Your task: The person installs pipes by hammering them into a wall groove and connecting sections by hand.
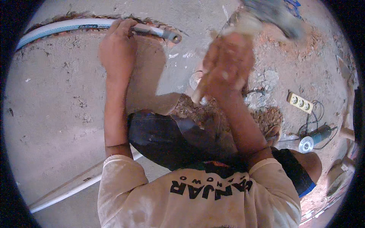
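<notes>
A white pipe with blue stripes (68,30) lies along a rough groove in the grey wall at the upper left. My left hand (118,47) is closed around it near its right end, fingers curled over the top. A dark strip shows beside my fingertips, and a grey fitting with a round hole (174,37) caps the end. To the right, my right hand (230,64) is smeared by motion, closed on a wooden-handled tool (197,94). Its handle pokes out below the fist, and a pale blurred part shows above. I cannot make out the tool's head.
A cream power strip (300,102) with a dark cable lies at the right, above an angle grinder (317,136) with a round disc. Broken rubble (272,117) lies near my right forearm. Another white pipe (68,194) slants across the lower left. A blurred dark object (277,17) is at the top right.
</notes>
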`<state>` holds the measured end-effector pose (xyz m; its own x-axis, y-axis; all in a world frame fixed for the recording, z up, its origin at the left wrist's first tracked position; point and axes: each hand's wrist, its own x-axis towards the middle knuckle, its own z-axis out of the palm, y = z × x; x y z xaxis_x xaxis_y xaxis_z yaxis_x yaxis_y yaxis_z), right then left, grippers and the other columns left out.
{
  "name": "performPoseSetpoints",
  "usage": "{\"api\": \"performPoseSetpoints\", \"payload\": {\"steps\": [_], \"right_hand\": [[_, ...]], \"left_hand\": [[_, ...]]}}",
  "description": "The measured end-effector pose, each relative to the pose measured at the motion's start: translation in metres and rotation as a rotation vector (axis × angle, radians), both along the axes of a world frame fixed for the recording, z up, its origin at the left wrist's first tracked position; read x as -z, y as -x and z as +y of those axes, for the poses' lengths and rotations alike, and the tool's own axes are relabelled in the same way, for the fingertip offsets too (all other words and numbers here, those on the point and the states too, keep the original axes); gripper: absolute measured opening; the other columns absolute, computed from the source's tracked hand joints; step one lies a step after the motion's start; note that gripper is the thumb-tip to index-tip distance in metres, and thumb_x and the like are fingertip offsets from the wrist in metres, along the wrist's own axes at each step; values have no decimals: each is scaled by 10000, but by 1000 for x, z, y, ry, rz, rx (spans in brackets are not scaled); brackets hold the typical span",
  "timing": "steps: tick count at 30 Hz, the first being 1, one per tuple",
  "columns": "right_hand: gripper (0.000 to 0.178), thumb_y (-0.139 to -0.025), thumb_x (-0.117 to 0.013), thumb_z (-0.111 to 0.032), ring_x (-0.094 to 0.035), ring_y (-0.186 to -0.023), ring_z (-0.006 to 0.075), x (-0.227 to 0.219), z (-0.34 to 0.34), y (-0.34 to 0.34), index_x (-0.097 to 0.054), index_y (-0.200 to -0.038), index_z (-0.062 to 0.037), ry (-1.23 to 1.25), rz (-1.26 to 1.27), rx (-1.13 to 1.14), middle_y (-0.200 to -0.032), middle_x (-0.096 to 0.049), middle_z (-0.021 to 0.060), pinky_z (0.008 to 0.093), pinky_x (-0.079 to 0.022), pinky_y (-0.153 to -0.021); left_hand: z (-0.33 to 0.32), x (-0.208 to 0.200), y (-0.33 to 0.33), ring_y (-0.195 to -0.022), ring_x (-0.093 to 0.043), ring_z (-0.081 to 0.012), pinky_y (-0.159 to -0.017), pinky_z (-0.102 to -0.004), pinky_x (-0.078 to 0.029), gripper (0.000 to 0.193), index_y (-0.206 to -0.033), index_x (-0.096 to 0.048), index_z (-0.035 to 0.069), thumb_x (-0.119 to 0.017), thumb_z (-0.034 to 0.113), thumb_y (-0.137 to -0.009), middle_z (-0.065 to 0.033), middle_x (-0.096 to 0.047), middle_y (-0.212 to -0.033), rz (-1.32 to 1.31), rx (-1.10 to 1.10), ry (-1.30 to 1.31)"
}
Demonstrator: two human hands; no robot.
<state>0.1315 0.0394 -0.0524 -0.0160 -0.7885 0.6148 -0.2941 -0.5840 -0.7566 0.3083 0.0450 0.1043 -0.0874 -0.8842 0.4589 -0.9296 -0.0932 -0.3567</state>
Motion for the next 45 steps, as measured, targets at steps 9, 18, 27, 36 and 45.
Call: {"api": "performPoseSetpoints", "payload": {"steps": [9, 18, 27, 36, 45], "right_hand": [[290, -1001, -480, -299, -529, -648, 133, 8, -13, -18, -558, -1140, -56, 102, -46, -16, -777, -541, 49, 256, -458, -557], [297, -963, -539, -364, -635, -770, 226, 1, 1, -22, -629, -936, -82, -106, -172, -140, -888, -661, 101, 335, -516, -673], [418, -980, -491, -428, -615, -699, 150, 21, -15, 9, -624, -1048, -38, -531, -851, -528, -759, -638, 41, 315, -496, -627], [401, -974, -507, -425, -581, -778, 146, -4, -9, -9, -609, -1081, -52, -421, -106, -219, -769, -549, 29, 296, -461, -645], [327, -988, -507, -295, -564, -1074, 220, 28, 13, -41, -612, -1143, -27, -613, -259, -434, -1103, -601, 132, 367, -413, -949]], "left_hand": [[-4, 4, -6, -823, -669, -316, -687, -411, -539, 310, -1016, -681, 162, -605, 21, -751, -47, -677, -1044, -25, -46, 26], [-12, -4, 9, -840, -668, -314, -692, -410, -540, 318, -1017, -677, 150, -598, 7, -744, -44, -671, -1068, -60, -77, -22], [-6, -3, 7, -864, -664, -321, -715, -408, -541, 317, -1008, -685, 139, -588, -1, -740, -46, -668, -1075, -7, -30, 6], [-10, 2, -5, -846, -659, -330, -711, -420, -535, 304, -998, -688, 127, -592, 3, -738, -46, -669, -1057, 19, 8, 30], [-1, 2, 2, -830, -668, -320, -697, -415, -539, 314, -1011, -690, 148, -601, 15, -740, -36, -680, -1051, 15, -65, -17]]}}
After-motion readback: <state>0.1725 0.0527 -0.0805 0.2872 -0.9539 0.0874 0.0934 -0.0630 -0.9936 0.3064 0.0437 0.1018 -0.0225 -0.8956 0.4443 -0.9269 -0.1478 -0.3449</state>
